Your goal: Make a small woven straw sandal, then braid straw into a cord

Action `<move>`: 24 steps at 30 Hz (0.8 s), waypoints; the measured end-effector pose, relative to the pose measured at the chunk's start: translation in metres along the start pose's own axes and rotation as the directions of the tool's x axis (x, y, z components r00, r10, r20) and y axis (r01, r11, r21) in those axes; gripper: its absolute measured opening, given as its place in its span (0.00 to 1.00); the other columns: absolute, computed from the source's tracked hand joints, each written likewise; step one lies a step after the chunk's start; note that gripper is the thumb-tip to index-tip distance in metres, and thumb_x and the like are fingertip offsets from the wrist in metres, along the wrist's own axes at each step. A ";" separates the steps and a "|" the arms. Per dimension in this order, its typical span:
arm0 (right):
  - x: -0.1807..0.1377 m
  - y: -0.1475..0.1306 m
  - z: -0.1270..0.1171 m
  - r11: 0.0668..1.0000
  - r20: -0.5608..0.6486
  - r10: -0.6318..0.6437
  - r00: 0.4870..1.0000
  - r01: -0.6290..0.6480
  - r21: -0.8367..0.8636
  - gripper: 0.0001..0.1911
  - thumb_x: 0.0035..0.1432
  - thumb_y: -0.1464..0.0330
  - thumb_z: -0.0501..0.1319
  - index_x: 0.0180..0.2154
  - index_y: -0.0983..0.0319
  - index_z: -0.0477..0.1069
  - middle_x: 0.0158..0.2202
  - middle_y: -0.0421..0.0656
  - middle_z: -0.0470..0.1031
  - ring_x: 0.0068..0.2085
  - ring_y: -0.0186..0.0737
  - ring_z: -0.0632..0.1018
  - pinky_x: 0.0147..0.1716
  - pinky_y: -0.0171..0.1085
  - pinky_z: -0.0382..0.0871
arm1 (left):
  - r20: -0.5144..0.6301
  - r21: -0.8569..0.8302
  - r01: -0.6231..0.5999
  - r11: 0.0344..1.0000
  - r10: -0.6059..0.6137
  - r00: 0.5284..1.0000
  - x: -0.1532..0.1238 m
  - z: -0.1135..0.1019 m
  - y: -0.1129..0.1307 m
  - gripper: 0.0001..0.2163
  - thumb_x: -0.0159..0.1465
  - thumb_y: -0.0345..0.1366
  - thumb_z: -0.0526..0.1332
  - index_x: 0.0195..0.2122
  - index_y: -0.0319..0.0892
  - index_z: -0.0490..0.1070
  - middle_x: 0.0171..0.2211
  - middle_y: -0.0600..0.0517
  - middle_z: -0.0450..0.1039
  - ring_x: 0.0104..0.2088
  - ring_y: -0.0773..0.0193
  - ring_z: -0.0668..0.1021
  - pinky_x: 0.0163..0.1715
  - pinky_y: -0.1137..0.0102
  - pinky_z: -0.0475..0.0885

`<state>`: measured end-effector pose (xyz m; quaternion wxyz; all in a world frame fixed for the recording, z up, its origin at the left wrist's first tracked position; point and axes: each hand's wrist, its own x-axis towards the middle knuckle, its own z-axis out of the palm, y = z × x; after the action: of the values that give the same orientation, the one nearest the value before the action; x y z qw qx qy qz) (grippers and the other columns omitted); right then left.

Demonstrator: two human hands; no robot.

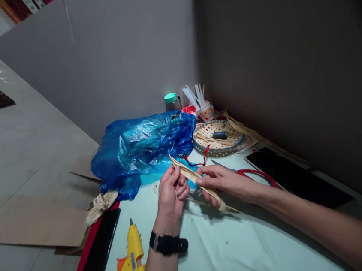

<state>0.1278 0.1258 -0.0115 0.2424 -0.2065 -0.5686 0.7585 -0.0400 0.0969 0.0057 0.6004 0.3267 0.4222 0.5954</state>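
Both of my hands hold a pale, straw-coloured strip of dried husk or leaf [188,174] above the table. My left hand [172,188], with a black watch on its wrist, pinches the strip near its upper end. Farther down the strip, my right hand [214,180] grips it between thumb and fingers. The lower end curls under the right hand, and a thin strand sticks out there. Behind my right forearm lie red-handled scissors [259,174], partly hidden. A red cord [206,153] rests just beyond the hands.
A blue plastic bag [143,143] covers the back left. A woven basket [202,150] holds a dark spool [220,135]. Glue sticks [193,96] stand in a cup by a jar [171,102]. A yellow glue gun [134,252] and dark flat slabs [99,252] lie near the sides.
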 end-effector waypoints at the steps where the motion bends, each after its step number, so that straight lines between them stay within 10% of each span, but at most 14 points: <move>1: -0.001 -0.003 0.000 1.000 0.026 0.005 1.000 -0.005 -0.021 0.17 0.59 0.56 0.62 0.36 0.63 0.63 0.25 0.41 0.76 0.22 0.32 0.74 0.22 0.31 0.66 | -0.011 -0.007 -0.018 1.000 0.018 1.000 0.000 -0.001 0.002 0.16 0.55 0.39 0.67 0.27 0.43 0.56 0.16 0.64 0.53 0.12 0.79 0.49 0.11 0.81 0.44; 9: -0.008 -0.020 -0.005 0.984 0.244 0.158 0.957 -0.132 -0.118 0.15 0.59 0.58 0.62 0.32 0.65 0.68 0.26 0.43 0.78 0.23 0.33 0.77 0.23 0.29 0.68 | -0.170 0.022 -0.209 0.978 0.210 0.963 -0.002 -0.008 0.017 0.16 0.57 0.37 0.66 0.24 0.42 0.56 0.14 0.64 0.53 0.12 0.79 0.51 0.11 0.81 0.45; 14: -0.016 -0.028 -0.013 0.955 0.507 0.297 0.809 -0.250 -0.160 0.18 0.57 0.55 0.62 0.33 0.66 0.73 0.25 0.44 0.77 0.20 0.34 0.76 0.13 0.28 0.57 | -0.236 0.035 -0.273 0.961 0.273 0.933 0.001 -0.023 0.025 0.18 0.56 0.37 0.66 0.23 0.43 0.53 0.15 0.64 0.53 0.12 0.80 0.51 0.11 0.81 0.46; 17: -0.013 -0.030 -0.016 0.993 0.208 0.076 0.975 -0.056 -0.102 0.22 0.57 0.53 0.60 0.27 0.65 0.74 0.14 0.37 0.65 0.13 0.28 0.62 0.12 0.30 0.50 | -0.150 0.044 -0.182 0.982 0.187 0.971 0.000 -0.018 0.021 0.17 0.55 0.39 0.67 0.24 0.42 0.56 0.15 0.64 0.55 0.12 0.80 0.51 0.11 0.81 0.46; 20: -0.004 -0.027 -0.016 0.976 -0.231 -0.183 0.956 0.149 -0.158 0.17 0.58 0.56 0.61 0.29 0.64 0.72 0.19 0.36 0.64 0.19 0.28 0.61 0.17 0.29 0.51 | -0.019 0.090 -0.058 0.994 0.060 0.998 -0.003 -0.004 0.011 0.14 0.56 0.41 0.66 0.26 0.41 0.61 0.17 0.61 0.60 0.12 0.80 0.52 0.11 0.80 0.45; 24: 0.005 -0.019 -0.014 0.938 -0.168 -0.202 0.965 0.142 -0.315 0.14 0.58 0.58 0.61 0.36 0.63 0.72 0.32 0.40 0.70 0.29 0.32 0.68 0.28 0.32 0.61 | 0.066 0.216 0.002 0.976 -0.017 0.998 -0.007 0.010 -0.002 0.12 0.59 0.42 0.64 0.29 0.40 0.66 0.16 0.60 0.62 0.11 0.80 0.52 0.11 0.80 0.43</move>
<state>0.1345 0.1438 0.0031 0.3293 -0.2646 -0.6662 0.6146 -0.0298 0.0913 0.0089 0.5781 0.4080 0.4654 0.5318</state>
